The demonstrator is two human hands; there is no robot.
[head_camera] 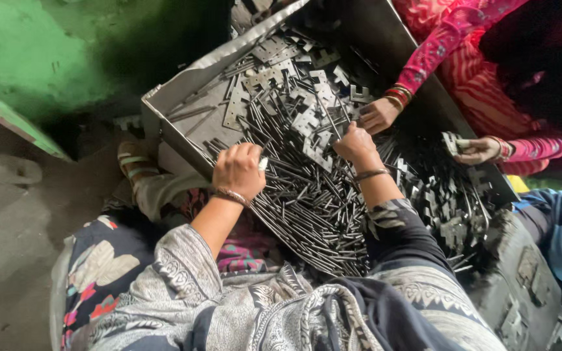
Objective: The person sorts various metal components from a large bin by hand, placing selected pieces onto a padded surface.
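Far left, the green-painted wall [27, 58] and the grey concrete floor [8, 240] sat out of play. Moving in, the shallow grey sheet-metal tray [183, 91] ran on a slant from your lap up to the far right, and your left hand [238, 170] hovered over its near left edge. Those fingers were curled in on themselves, pinching what looked like a small pale metal piece [263, 164] at the tips; I could not tell more of it than that.

Middle of the tray: the heap of thin dark steel rods [307, 208] lay mostly slanted, long axes running from far left to near right, fanned across one another. Above them lay the flat notched steel plates with punched holes [274, 75], piled toward the far end.

Your right hand [356, 144] was down on the pile, knuckles up, fingers closed into the rods and plates; what it gripped was hidden under the palm. It sat right on the rods, closer to the plates than your left, which hung off at the edge.

Further right, a co-worker in a pink patterned sleeve [437, 45] had one hand [378, 114] just beside yours, and another hand [479, 151] holding a small stack of plates [451, 142].
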